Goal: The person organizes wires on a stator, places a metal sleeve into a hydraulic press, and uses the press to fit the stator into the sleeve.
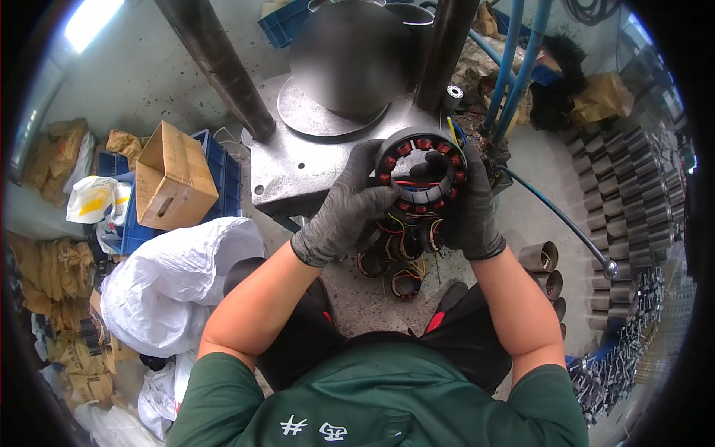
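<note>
Left hand (350, 205) and right hand (474, 208), both in dark gloves, clasp a wound metal ring (402, 144) btwn them: left is curled round its left side w/ the thumb at the lower-left rim, right cups the right side, most of its fingers out of sight, so can't tell how hard it grips. Ring's a grey outer shell w/ red-brown coils inside; a dark shape shows in the bore, poss. a gloved fingertip, can't be sure. From where I stand, the relation that counts: the ring is up by the near right corner of the press's metal surface (287, 175), bore axis tipped up toward the wearer, while the round plate (320, 119) sits on that surface, up & left of the ring; left hand's the nearer one to it. Can't tell if the ring touches the surface edge. Below, btwn the feet, a few more wired rings (406, 284) lie on the floor. Off right, rows of bare steel cylinders (625, 197); nearer, a lever w/ a ball end (611, 269). Over left, a cardboard box (173, 182) & white sack (167, 290).
</note>
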{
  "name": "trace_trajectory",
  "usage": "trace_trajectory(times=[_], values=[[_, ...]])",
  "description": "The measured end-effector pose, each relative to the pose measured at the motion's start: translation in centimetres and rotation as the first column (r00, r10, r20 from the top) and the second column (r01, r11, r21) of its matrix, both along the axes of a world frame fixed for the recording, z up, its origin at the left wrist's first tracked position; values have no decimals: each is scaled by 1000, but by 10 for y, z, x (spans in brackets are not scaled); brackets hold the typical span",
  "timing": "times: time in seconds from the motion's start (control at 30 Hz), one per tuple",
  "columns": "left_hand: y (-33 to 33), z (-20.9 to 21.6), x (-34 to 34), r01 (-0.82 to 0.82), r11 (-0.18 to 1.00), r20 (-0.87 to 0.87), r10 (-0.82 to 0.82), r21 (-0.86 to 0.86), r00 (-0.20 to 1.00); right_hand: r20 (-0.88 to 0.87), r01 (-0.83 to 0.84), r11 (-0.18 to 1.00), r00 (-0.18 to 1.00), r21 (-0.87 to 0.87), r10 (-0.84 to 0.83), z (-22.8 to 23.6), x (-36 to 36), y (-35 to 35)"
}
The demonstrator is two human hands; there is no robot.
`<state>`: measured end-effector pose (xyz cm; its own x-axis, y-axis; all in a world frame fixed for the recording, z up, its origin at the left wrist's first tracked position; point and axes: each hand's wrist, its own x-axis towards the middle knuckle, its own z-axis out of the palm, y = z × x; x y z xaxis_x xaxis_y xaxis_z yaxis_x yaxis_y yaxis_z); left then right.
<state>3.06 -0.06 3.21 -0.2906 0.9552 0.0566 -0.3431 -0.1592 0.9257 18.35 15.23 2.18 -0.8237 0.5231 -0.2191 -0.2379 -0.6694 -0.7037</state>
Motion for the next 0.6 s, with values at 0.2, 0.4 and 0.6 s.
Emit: trace_trajectory(times=[0.2, 0.4, 0.6], values=[[11, -11, -6, -350, 918, -532, 204, -188, 821, 95, 83, 867, 984, 491, -148, 3, -12, 7], [15, -39, -31, -320, 940, 53, 328, -117, 943, 141, 30, 841, 982, 540, -125, 7, -24, 44], [8, -19, -42, -312, 942, 491, 330, -123, 806, 332, -388, 97, 605, 917, -724, -50, -35, 130]])
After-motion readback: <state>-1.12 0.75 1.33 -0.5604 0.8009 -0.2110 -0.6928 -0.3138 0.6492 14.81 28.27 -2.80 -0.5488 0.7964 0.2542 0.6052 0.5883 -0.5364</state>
